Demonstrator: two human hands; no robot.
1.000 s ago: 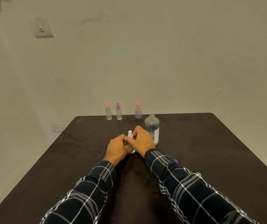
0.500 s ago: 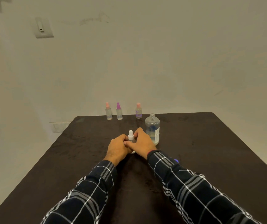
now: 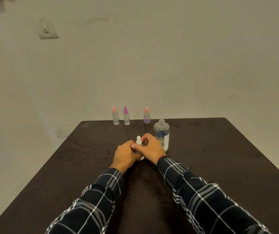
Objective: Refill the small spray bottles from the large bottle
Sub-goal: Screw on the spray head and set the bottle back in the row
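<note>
Mid-table [image 3: 84, 166], left hand [image 3: 126, 154] clasps white-capped bottle [image 3: 138, 140].

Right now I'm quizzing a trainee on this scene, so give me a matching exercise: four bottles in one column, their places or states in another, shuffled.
1 large bottle
2 white-topped bottle
3 purple-topped bottle
4 purple-labelled bottle

a back row, right end
b gripped by the left hand and right hand
c uncapped, just right of the hands
d back row, middle

Pairs: 1-c, 2-b, 3-d, 4-a
</note>
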